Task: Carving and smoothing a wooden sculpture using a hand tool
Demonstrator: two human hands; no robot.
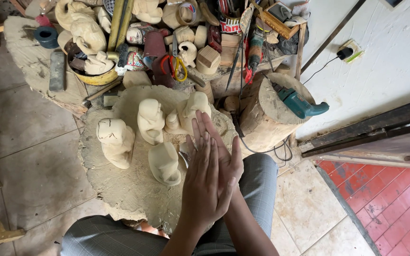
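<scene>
Crowding the middle of the frame, four pale wooden carvings stand on the rough slab work surface (119, 189): the rounded carving (164, 163) sits nearest your hands, just left of them; the cracked carving (116, 141) stands further left; the tall carving (151, 121) is above it; and the small paired carving (188, 113) sits just beyond your fingertips.

You could easily tip one of these. They stand close together, so a sweep of your wrist to the left would likely catch the rounded one, and a reach forward would nudge the paired one toward the slab's far edge. The dark split across the cracked carving's top looks like a weak spot; a knock or a fall onto the tiled floor (29, 156) might open it further. The cord trailing from the teal power drill (300, 103), which lies on the log stump (266, 114) at centre right, runs down near your knee and could snag.

Your left hand (205, 185) and right hand (226, 156) are pressed together, palm against palm, fingers straight and extended toward the upper middle of the frame. They hold nothing and touch only each other, hovering over the slab's right edge above your checked trousers (257, 185).
</scene>
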